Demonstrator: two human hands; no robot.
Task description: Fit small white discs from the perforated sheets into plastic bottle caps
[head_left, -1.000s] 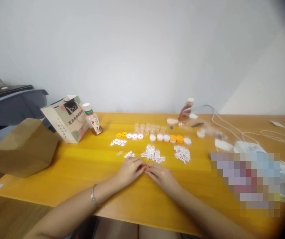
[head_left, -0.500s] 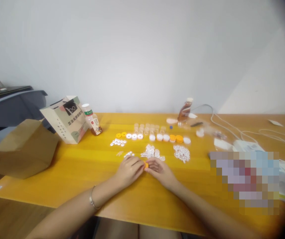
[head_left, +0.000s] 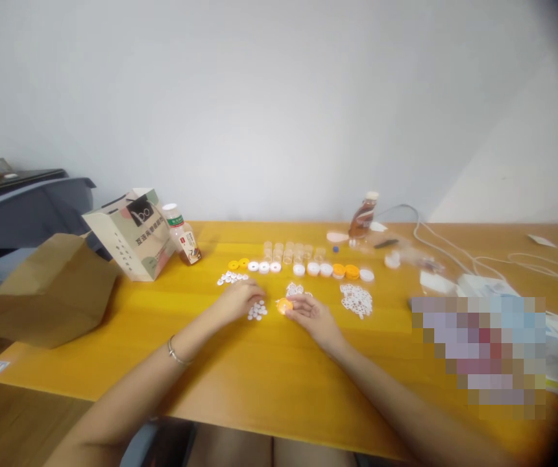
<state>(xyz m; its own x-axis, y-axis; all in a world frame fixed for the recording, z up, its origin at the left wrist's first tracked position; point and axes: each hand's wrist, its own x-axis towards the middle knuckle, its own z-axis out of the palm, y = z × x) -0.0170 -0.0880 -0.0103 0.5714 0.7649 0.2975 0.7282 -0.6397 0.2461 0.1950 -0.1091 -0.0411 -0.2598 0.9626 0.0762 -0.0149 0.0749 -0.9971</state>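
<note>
My right hand [head_left: 311, 314] pinches a small orange round cap [head_left: 285, 305] just above the yellow table [head_left: 259, 383]. My left hand [head_left: 237, 298], with a bracelet on its wrist, reaches over a little heap of tiny white discs [head_left: 257, 312]; its fingers are curled and I cannot see what they hold. Beyond the hands lie a row of yellow, white and orange caps [head_left: 303, 268], a row of small clear vials [head_left: 291, 251], and two piles of white lattice pieces [head_left: 355, 299].
A printed paper bag [head_left: 133, 233] and a drink bottle [head_left: 182, 235] stand at the left, with a brown paper bag [head_left: 40, 292] beside them. A brown bottle [head_left: 363, 217] stands at the back. White cables [head_left: 454, 253] and a blurred patch lie at the right.
The hands have parted. My left hand moved forward and left to the tiny white discs. My right hand lifted the orange cap slightly forward.
</note>
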